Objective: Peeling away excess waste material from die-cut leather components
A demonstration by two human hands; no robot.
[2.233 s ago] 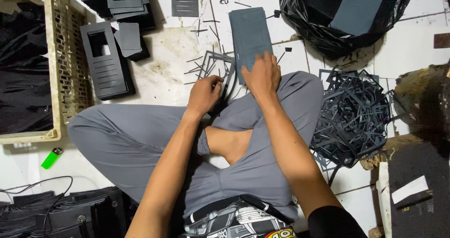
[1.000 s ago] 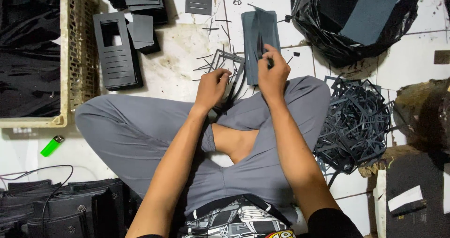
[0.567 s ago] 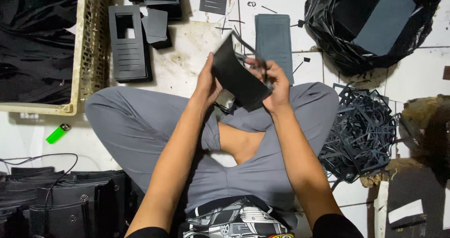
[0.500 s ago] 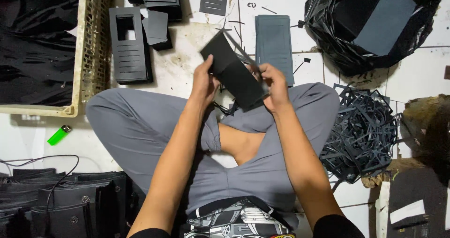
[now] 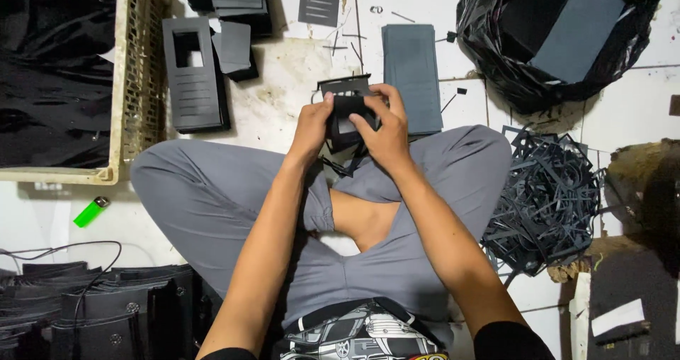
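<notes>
The left hand (image 5: pixel 312 122) and right hand (image 5: pixel 386 130) both grip a black cut-out sheet (image 5: pixel 347 112) above the crossed legs. A grey sheet stack (image 5: pixel 413 76) lies just beyond; a black bag (image 5: pixel 496 41) sits right; a cream crate (image 5: pixel 127 91) stands left.

A cream crate (image 5: pixel 134 83) stands at left, a green lighter (image 5: pixel 91 212) below it. A black bag (image 5: pixel 559 41) sits top right, above a heap of black offcuts (image 5: pixel 552 204). A grey sheet stack (image 5: pixel 412 76) lies between them.
</notes>
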